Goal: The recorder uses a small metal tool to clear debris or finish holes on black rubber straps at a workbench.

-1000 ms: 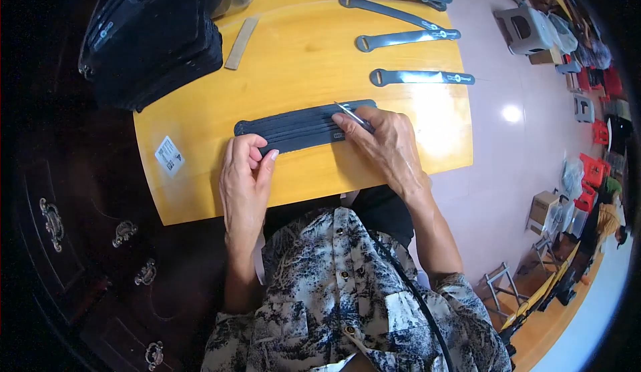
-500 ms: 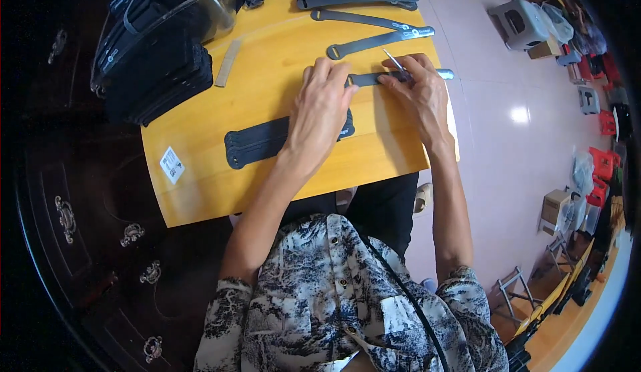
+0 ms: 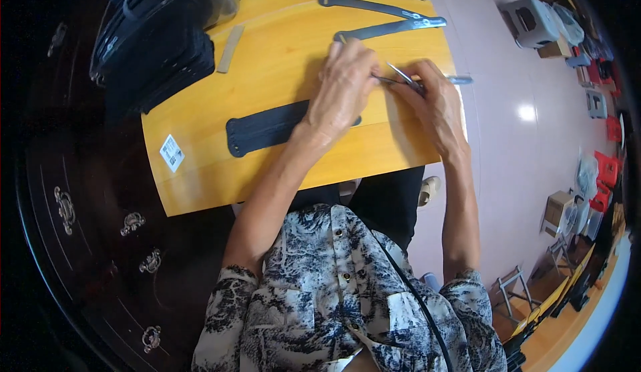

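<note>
Strap: long dark ribbed strap [image 3: 267, 127] lies flat on yellow table [image 3: 200, 185], just behind left wrist, partly hidden under it; no longer under fingers as a second ago
Table: yellow top, white sticker label [image 3: 171, 152] near front-left corner, well apart from both hands
Dark bags: black stack [image 3: 157, 32] at far left, well away from fingers
Metal bars: grey bars [image 3: 390, 28] just beyond left fingertips, more further back
Left hand: left hand [image 3: 344, 85] has reached forward off strap, fingers curled, pressing down on a grey metal bar [image 3: 461, 79] whose end pokes out past right hand
Right hand: right hand [image 3: 434, 102] touching left fingertips, pinching thin metal tweezers [image 3: 400, 75], tips narrow, aimed at bar under left fingers
Change: both hands moved from strap to bar; judged: strap work paused or done, fine work on bar now starting
Small pale strip: tan strip [image 3: 230, 48] left of fingers, untouched
</note>
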{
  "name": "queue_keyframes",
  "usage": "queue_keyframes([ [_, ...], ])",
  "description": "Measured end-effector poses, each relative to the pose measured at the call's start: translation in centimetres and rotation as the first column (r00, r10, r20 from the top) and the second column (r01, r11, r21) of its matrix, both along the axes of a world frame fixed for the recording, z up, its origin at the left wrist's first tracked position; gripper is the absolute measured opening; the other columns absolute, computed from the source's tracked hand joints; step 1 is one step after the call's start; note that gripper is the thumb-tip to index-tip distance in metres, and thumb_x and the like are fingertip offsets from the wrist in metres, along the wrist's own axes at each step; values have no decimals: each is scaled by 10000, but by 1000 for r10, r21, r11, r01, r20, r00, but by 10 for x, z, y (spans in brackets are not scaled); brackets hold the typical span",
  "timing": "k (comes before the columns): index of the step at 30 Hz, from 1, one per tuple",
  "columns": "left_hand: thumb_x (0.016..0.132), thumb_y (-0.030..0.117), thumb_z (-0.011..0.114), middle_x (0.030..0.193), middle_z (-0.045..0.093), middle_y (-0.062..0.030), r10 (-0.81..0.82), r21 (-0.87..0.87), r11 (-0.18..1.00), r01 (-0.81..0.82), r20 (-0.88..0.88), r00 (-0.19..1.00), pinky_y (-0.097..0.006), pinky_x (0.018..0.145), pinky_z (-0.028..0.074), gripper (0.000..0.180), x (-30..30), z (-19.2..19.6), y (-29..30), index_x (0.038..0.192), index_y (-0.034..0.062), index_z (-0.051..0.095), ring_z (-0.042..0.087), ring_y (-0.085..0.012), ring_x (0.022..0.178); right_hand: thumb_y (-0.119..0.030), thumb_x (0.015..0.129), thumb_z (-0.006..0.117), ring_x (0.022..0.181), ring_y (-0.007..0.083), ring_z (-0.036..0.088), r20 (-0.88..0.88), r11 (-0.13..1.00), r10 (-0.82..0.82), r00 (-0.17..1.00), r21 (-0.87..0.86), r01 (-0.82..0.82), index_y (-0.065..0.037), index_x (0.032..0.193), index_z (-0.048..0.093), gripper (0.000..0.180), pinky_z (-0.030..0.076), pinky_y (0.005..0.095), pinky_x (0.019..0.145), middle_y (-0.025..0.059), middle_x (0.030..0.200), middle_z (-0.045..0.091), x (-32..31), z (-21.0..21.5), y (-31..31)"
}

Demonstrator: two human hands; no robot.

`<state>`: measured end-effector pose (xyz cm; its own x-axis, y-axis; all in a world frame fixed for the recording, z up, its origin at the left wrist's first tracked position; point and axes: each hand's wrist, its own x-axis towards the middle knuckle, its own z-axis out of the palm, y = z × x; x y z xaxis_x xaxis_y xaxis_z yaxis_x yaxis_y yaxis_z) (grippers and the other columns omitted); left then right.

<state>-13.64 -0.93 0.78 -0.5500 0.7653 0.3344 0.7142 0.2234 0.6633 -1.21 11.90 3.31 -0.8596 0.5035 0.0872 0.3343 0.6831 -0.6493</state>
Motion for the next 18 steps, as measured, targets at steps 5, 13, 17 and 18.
queue_keyframes([
  [5,765,31,691,820,600,-84,-9,99,995,-4,127,992,-347,696,473,143,27,27,-45,857,41,581,583,-264,792,-121,824,711,639,110,510,79,958,-136,987,-245,152,7,869,631,157,424,253,602,46,710,587,57,22,2],
  [13,812,-18,700,799,655,-13,195,-31,941,-336,864,465,-196,574,467,101,59,26,-165,899,-3,653,580,-54,656,-153,744,787,615,64,455,105,931,-16,994,-362,53,-4,800,635,220,361,223,536,-6,692,562,67,40,-44],
  [17,841,-21,667,825,646,-36,169,-22,932,-363,910,379,-197,637,479,120,49,26,-188,960,-31,648,596,-75,717,-168,783,770,639,43,444,251,877,-17,968,-461,135,-16,821,637,206,348,199,553,-31,722,549,55,37,-55],
  [18,854,-24,651,848,642,-42,112,30,929,-368,927,357,-201,663,483,125,48,26,-192,978,-33,643,602,-83,748,-178,773,777,643,38,472,309,869,-42,950,-458,187,-9,827,651,217,368,193,549,-27,720,572,51,39,-57],
])
